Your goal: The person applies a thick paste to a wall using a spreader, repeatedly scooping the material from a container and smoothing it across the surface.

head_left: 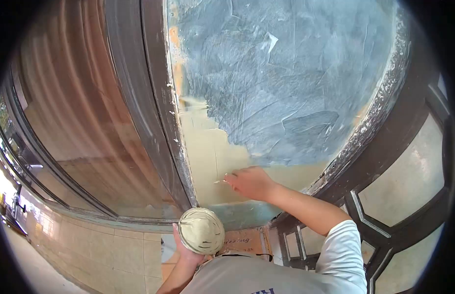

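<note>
My left hand (187,254) is wrapped round the underside of a round bowl (201,231) heaped with beige putty, held low near my chest. Dark streaks mark the putty's surface. On the wall, my right hand (249,182) is closed on a putty knife (221,182), of which only a thin light edge shows; its handle is hidden in the fingers. The knife is against a smooth coat of beige putty (203,142) that covers the lower and left part of the panel. Above it, the panel (286,73) is blue-grey, with scrape marks and a pale chip.
Dark wooden frames (139,98) border the panel, with white specks along their edges. Glass with a brown curtain (75,98) behind it is at left. A panelled door (408,166) stands at right. A cardboard piece (247,240) and floor tiles (105,245) lie below.
</note>
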`<act>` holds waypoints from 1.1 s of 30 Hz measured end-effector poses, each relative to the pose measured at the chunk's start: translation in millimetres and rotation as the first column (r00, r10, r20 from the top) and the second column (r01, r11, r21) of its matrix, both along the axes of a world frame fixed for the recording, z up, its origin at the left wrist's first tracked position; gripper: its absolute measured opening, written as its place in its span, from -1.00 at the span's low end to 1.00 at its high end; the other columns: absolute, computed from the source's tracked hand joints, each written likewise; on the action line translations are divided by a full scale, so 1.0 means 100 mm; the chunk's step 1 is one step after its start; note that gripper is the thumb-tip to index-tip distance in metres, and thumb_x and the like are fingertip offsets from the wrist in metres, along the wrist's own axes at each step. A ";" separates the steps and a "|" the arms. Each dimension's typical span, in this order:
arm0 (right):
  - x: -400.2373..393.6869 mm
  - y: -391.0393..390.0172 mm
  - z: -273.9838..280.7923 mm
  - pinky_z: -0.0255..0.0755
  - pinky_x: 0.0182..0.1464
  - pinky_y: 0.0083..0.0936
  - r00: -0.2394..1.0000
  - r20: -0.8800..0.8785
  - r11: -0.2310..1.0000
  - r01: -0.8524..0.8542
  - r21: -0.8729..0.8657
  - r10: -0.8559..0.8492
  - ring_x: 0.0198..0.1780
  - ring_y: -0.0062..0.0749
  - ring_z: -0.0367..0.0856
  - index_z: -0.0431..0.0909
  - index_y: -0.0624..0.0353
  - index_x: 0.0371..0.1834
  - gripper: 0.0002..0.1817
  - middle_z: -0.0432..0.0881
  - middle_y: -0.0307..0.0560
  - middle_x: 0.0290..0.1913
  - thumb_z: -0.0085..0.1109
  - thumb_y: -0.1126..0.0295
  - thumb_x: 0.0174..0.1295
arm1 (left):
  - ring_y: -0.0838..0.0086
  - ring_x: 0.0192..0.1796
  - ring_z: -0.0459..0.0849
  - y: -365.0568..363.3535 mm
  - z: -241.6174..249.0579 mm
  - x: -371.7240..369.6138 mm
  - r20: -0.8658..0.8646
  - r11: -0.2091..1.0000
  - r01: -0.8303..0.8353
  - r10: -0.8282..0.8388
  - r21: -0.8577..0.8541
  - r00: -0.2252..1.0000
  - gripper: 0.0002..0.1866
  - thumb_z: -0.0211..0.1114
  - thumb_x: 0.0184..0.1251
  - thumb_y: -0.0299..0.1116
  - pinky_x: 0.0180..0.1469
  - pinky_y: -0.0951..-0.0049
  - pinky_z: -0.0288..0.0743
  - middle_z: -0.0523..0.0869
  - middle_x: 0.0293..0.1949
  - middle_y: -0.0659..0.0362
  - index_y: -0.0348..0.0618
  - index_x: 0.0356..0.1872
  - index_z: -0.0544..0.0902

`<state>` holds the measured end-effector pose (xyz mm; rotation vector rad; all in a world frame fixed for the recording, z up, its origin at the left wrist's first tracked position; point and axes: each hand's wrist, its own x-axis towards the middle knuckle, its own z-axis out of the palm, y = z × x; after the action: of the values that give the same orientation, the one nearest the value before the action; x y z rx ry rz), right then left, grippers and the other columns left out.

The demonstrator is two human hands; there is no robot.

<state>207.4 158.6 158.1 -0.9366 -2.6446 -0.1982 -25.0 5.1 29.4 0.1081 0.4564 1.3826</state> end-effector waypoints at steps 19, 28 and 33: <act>-0.14 -0.02 1.43 0.55 -0.27 -0.10 0.946 -0.298 0.976 0.171 0.132 -0.126 -0.24 -0.02 0.70 0.52 0.09 -0.04 -0.80 0.69 -0.05 -0.26 0.10 0.29 0.36 | 0.02 0.42 0.43 -0.05 -0.04 -0.32 -0.058 0.998 0.068 -0.067 0.007 0.996 -0.11 -0.34 0.42 0.47 0.43 -0.14 0.30 0.47 0.42 0.05 0.02 0.47 0.39; -0.28 0.09 1.30 0.54 -0.27 -0.14 0.971 -0.194 0.978 0.163 0.131 -0.136 -0.30 -0.02 0.69 0.58 0.02 -0.05 -0.82 0.66 -0.05 -0.34 0.14 0.24 0.38 | -0.01 0.44 0.41 -0.04 -0.09 -0.50 -0.100 0.995 0.091 -0.087 0.037 0.991 -0.06 -0.35 0.38 0.53 0.44 -0.16 0.28 0.44 0.45 0.05 0.04 0.49 0.36; -0.38 -0.07 1.55 0.56 -0.22 -0.07 0.983 -0.175 0.985 0.087 0.150 -0.060 -0.22 0.01 0.71 0.52 0.04 -0.05 -0.79 0.68 -0.04 -0.26 0.11 0.24 0.34 | 0.03 0.37 0.50 -0.02 -0.01 -0.55 -0.029 0.996 0.074 -0.076 -0.041 0.997 -0.09 -0.41 0.42 0.49 0.39 -0.10 0.38 0.55 0.36 0.08 0.01 0.42 0.44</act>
<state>169.6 151.6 313.1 -0.9544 -2.4018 -0.3244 -80.3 3.0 28.5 0.1127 0.4999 1.2991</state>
